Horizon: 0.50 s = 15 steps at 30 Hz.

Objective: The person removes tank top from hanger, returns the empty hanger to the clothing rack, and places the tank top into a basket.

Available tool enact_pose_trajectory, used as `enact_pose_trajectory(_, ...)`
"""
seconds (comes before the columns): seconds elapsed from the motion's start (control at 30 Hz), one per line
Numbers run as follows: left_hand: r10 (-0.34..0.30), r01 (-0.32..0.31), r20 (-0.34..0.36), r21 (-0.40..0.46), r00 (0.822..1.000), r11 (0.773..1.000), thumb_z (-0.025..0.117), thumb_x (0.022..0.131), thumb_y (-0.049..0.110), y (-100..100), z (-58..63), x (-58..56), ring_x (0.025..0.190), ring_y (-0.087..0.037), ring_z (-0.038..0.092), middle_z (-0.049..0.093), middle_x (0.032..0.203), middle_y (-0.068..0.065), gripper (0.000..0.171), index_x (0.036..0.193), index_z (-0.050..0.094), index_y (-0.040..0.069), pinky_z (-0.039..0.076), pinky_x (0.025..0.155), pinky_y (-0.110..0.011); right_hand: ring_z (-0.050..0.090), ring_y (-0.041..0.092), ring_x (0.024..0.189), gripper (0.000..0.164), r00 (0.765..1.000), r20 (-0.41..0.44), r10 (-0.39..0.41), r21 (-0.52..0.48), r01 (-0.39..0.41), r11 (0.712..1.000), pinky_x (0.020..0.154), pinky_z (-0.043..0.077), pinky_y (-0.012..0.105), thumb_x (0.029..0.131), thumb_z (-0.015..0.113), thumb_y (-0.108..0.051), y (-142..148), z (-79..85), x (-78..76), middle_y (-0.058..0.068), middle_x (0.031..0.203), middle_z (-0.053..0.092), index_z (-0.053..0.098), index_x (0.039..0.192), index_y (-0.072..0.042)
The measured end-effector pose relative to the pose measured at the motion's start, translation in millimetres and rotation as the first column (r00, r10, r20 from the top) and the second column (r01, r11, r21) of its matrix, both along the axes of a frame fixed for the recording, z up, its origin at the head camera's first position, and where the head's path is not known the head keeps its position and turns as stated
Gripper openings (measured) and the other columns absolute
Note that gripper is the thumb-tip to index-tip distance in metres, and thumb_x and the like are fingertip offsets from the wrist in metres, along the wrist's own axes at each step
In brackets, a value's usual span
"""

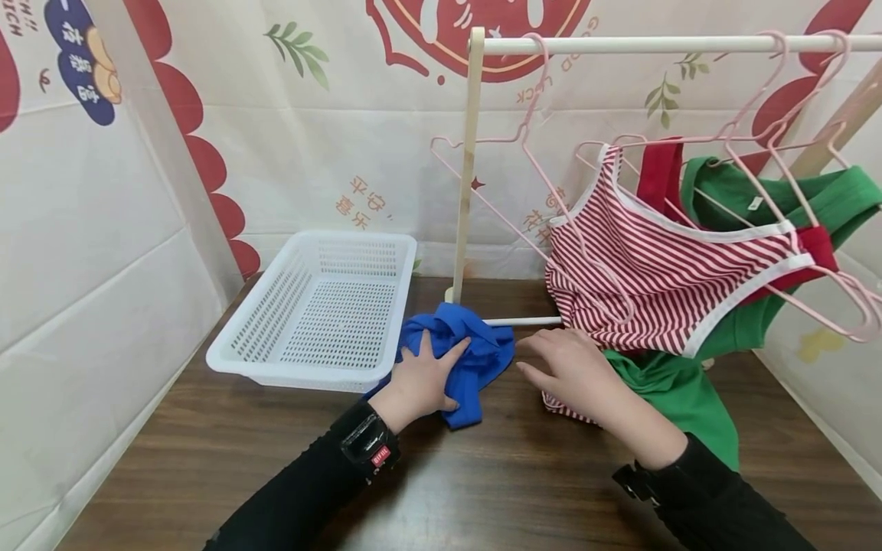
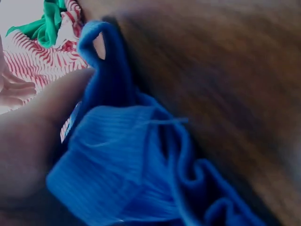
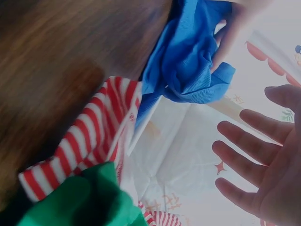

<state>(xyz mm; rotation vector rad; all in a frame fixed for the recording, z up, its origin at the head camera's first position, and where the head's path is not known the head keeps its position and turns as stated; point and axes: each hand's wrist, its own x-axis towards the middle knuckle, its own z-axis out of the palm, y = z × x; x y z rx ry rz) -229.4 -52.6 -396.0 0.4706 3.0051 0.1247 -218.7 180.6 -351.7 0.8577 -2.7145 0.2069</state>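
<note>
We see the blue garment [image 1: 472,383] bunched on the table [image 1: 227,459], just right of the white basket [image 1: 344,321] and near the rack post [image 1: 467,168]. Our left hand [image 1: 416,386] lies on it, fingers spread wide; we can't tell if any fold is pinched. Risk: with no sure pinch, cloth could slip or come up in a twisted wad, and the loop in the left wrist view could hook a finger. The lower rail [image 1: 527,321] runs right behind it, so a fold might snag there. Our right hand [image 1: 579,371], fingers loosely extended, has hold of nothing; it's close to the striped top [image 1: 661,268], and a careless sweep could drag that or the green garment [image 1: 678,398] off its hanger. A leftward shove may nudge the basket.
</note>
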Motion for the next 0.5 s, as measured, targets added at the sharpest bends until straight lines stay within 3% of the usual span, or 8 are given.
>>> enact_pose_trajectory(0.23,-0.083,0.084,-0.075,0.01,0.994,0.996,0.074,0.071,0.039,-0.4,-2.1,-0.1,0.091,-0.039,0.054,0.039,0.124,-0.024,0.09,0.142,0.017,0.037,0.049,0.064,-0.045,0.055,0.02,0.096,0.031,1.0,0.011,-0.013,0.005,0.013,1.0,0.085,0.037,0.043,0.084,0.058,-0.037,6.7,-3.4,1.9,0.001,0.1,0.062,0.064,0.104,-0.014)
enact_pose_trajectory(0.4,-0.158,0.171,-0.181,0.062,0.971,0.983,0.056,0.088,0.015,-2.3,-0.2,-1.8,0.077,-0.03,0.058,0.05,0.115,-0.02,0.06,0.139,0.029,0.03,0.05,0.058,-0.038,0.054,0.021,0.097,0.032,1.0,-0.006,0.002,-0.012,-0.002,1.0,0.086,0.036,0.043,0.085,0.057,-0.037,6.4,-0.9,0.5,0.002,0.1,0.062,0.064,0.105,-0.012)
enact_pose_trajectory(0.5,-0.164,0.185,-0.21,0.089,0.964,0.979,0.05,0.091,0.011,-1.8,-2.0,-3.8,0.08,-0.029,0.06,0.052,0.114,-0.018,0.049,0.137,0.036,0.025,0.05,0.062,-0.038,0.054,0.021,0.098,0.032,1.0,-0.009,0.007,-0.01,-0.007,1.0,0.086,0.036,0.043,0.085,0.057,-0.037,5.1,1.6,-0.2,0.002,0.101,0.062,0.064,0.105,-0.012)
